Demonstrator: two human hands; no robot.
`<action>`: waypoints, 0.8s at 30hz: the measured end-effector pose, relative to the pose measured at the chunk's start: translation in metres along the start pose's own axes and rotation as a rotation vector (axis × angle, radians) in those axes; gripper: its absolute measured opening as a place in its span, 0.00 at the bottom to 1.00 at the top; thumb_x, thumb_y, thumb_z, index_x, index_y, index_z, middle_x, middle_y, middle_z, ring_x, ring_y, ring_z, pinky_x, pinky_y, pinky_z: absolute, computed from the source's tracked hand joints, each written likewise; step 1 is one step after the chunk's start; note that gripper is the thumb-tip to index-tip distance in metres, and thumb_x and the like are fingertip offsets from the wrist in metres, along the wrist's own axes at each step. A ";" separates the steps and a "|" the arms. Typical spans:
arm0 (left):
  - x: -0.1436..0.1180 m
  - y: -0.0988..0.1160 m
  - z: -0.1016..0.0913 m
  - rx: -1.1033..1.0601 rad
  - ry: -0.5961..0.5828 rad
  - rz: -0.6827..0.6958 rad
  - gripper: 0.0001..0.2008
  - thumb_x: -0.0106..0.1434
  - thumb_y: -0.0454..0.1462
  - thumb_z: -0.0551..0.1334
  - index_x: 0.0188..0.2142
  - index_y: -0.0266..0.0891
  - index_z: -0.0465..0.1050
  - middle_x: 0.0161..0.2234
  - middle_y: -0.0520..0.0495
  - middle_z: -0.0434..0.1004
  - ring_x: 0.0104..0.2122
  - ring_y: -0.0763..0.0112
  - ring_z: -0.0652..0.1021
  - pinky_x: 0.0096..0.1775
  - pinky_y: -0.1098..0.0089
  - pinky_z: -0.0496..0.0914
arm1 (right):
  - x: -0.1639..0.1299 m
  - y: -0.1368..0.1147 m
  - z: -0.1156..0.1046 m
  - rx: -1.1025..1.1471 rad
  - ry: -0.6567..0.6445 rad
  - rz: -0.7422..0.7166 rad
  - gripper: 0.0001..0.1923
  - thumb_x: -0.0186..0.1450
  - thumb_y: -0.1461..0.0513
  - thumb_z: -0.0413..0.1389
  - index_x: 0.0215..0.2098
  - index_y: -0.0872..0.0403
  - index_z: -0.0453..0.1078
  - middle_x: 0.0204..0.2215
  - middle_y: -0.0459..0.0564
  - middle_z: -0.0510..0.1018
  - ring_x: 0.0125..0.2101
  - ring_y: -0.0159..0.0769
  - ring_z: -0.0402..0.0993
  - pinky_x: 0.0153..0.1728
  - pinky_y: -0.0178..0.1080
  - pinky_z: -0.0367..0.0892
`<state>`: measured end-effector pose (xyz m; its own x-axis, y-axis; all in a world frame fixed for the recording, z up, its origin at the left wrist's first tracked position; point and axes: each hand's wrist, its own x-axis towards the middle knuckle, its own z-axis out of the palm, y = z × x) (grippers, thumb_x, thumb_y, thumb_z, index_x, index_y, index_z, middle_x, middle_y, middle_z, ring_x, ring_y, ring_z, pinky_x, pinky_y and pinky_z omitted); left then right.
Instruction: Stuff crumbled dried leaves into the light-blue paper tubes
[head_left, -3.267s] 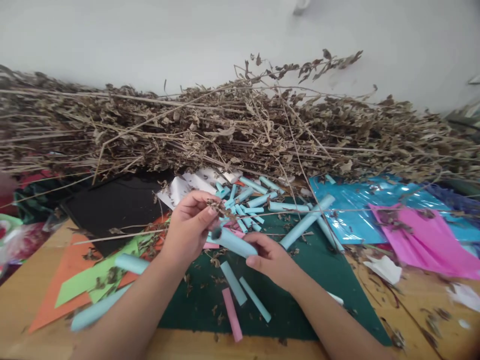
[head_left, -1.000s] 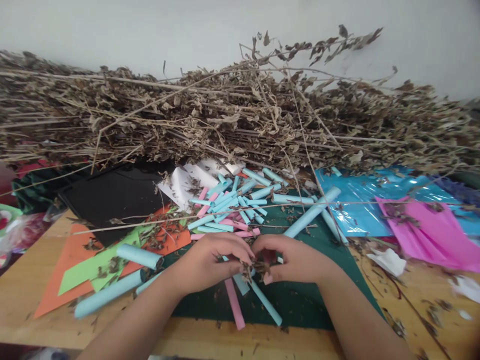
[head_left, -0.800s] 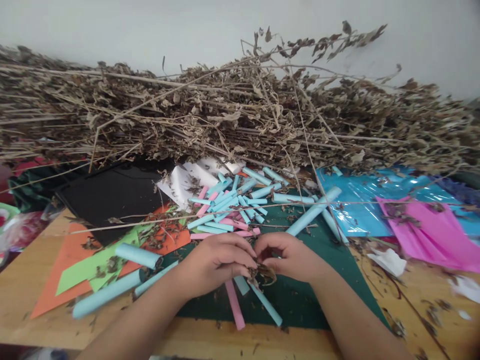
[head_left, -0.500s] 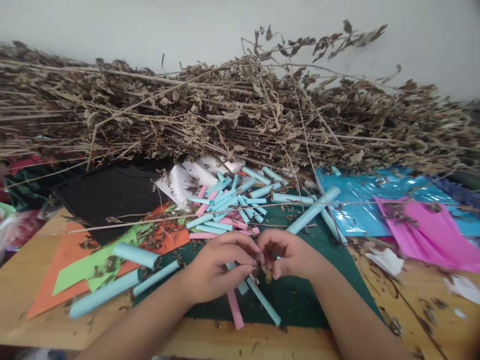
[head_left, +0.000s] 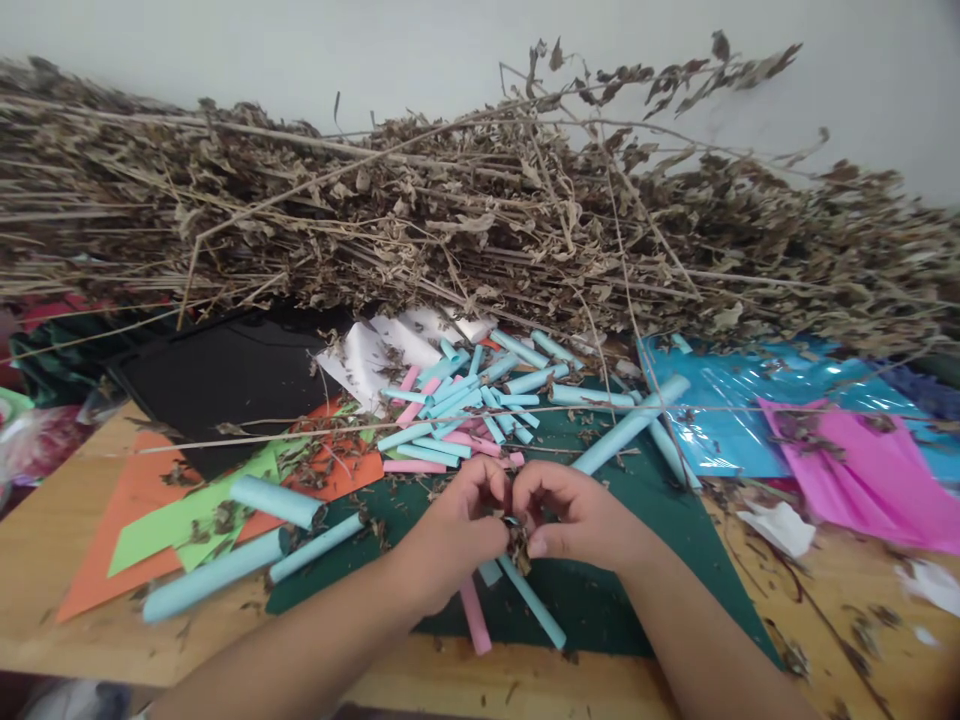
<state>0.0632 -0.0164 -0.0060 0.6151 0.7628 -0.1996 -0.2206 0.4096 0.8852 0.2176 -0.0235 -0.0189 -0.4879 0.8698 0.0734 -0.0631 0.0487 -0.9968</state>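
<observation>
My left hand (head_left: 461,540) is closed, its fingers curled round what looks like a light blue paper tube, with only a bit of the bluish rim showing at the fingertips. Against it, my right hand (head_left: 577,515) pinches dried leaves (head_left: 519,548) at that rim. Both hands meet just above a dark green sheet (head_left: 600,610). Below them lie a thin blue paper tube (head_left: 534,605) and a pink paper tube (head_left: 474,615). Behind the hands is a heap of short blue and pink rolled tubes (head_left: 457,400).
A long mass of dried stalks (head_left: 420,210) spans the back. Larger blue tubes (head_left: 217,575) lie left on orange paper (head_left: 97,575) and green paper (head_left: 150,535). A black sheet (head_left: 232,385), shiny blue film (head_left: 735,440) and pink paper (head_left: 847,480) cover more of the wooden table (head_left: 420,690).
My left hand has turned so its fingers curl more tightly, with a bluish rim now facing my right hand. The dried leaves between the hands show more. The view has shifted slightly.
</observation>
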 end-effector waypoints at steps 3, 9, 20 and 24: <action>-0.001 -0.001 0.003 -0.004 0.054 -0.024 0.10 0.42 0.25 0.50 0.23 0.38 0.52 0.21 0.56 0.57 0.22 0.80 0.62 0.23 0.77 0.54 | -0.001 0.000 0.003 -0.057 0.049 -0.053 0.09 0.50 0.60 0.57 0.26 0.55 0.62 0.21 0.42 0.63 0.21 0.25 0.57 0.21 0.30 0.54; 0.000 -0.009 -0.002 0.135 0.121 0.258 0.07 0.49 0.29 0.56 0.21 0.36 0.56 0.23 0.54 0.58 0.25 0.79 0.63 0.27 0.77 0.59 | -0.004 -0.002 0.007 -0.213 0.196 -0.123 0.03 0.54 0.63 0.53 0.25 0.54 0.62 0.21 0.43 0.64 0.21 0.27 0.59 0.21 0.32 0.56; -0.002 0.000 -0.023 0.893 -0.061 0.864 0.05 0.55 0.33 0.54 0.33 0.37 0.65 0.31 0.44 0.66 0.32 0.73 0.69 0.34 0.72 0.66 | -0.002 -0.007 0.008 -0.324 0.209 -0.231 0.03 0.55 0.67 0.51 0.25 0.53 0.60 0.23 0.44 0.62 0.25 0.30 0.60 0.25 0.33 0.57; -0.003 0.001 -0.021 0.941 -0.115 0.934 0.12 0.52 0.40 0.58 0.35 0.37 0.63 0.32 0.41 0.67 0.33 0.69 0.70 0.34 0.70 0.67 | -0.002 -0.010 0.012 -0.283 0.186 -0.235 0.08 0.53 0.70 0.48 0.28 0.52 0.57 0.27 0.45 0.60 0.28 0.30 0.58 0.28 0.34 0.58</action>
<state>0.0451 -0.0081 -0.0138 0.5903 0.5011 0.6328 -0.0164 -0.7764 0.6301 0.2089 -0.0311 -0.0086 -0.3210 0.8917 0.3190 0.1005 0.3670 -0.9248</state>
